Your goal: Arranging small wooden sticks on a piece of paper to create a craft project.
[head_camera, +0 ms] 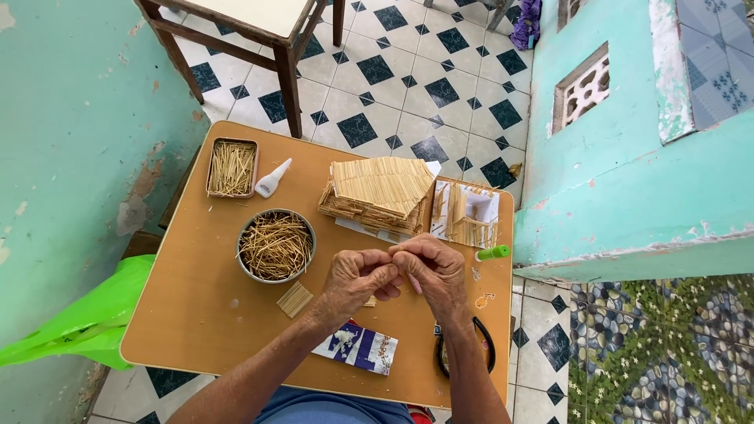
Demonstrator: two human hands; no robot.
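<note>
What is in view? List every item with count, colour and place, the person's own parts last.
table: one, orange-brown, centre
round bowl of sticks: one, metal, table left of centre
rectangular tin of sticks: one, table far left corner
glue bottle: one, white, beside the tin
stick house model: one, pale straw, table far side
wall panel of sticks: one, on white card, right of the house
green tube: one, table right edge
small stick bundle: one, below the bowl
printed packet: one, blue and white, near edge
scissors: one, black handles, near right
plastic bag: one, bright green, left of table
wooden chair: one, brown, top
left hand: fingertips meeting the right
right hand: pinching something small
</note>
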